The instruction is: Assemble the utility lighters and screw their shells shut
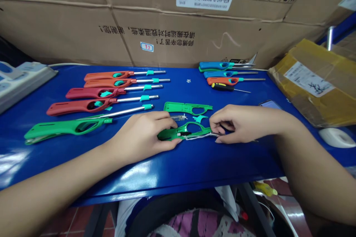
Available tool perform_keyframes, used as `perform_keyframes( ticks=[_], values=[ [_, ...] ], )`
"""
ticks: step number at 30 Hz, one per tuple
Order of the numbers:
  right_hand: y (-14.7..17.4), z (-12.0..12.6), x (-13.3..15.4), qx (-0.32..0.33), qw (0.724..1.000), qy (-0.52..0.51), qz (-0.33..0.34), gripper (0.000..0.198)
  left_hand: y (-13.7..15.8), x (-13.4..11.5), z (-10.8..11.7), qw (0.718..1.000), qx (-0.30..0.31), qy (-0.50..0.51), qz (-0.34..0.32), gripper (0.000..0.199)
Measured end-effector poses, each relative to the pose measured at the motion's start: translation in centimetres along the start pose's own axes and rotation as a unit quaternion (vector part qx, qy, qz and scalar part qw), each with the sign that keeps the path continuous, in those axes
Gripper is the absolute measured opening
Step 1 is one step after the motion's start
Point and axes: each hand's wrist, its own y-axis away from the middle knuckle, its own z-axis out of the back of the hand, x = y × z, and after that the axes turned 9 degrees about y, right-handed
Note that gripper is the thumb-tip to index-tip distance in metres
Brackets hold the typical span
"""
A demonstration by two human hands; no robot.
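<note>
- Two hands at one open green shell [169,134], which sits between them at the tabletop [205,170].
- Left hand [148,130] grips its rear, thumb against fingers. Sound anchor; best held level, without squeezing.
- Right hand [236,123] curled in at the front end; can't tell what it pinches.
- White wire [191,138] runs along the near edge toward right hand. Ease, don't tug; mind the rim.
- Trigger [199,119] and cover [178,107] loose, just beyond the hands. Avoid nudging either.
</note>
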Motion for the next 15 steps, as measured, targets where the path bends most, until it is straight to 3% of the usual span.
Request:
perform_keyframes(
  ticks=[12, 15],
  values=[
    [-0.51, -0.33, -0.47, -0.044, 0.998, 0.028, 0.046, 0.01, 0.21, -0.35, -0.06, 1.0, -0.009, 0.012, -0.025, 0.021],
    [-0.75, -0.53, -0.38, -0.05, 0.997, 0.027, 0.053, 0.019, 0.23, -0.37, -0.23, 0.999, -0.003, 0.02, -0.028, 0.019]
  ],
)
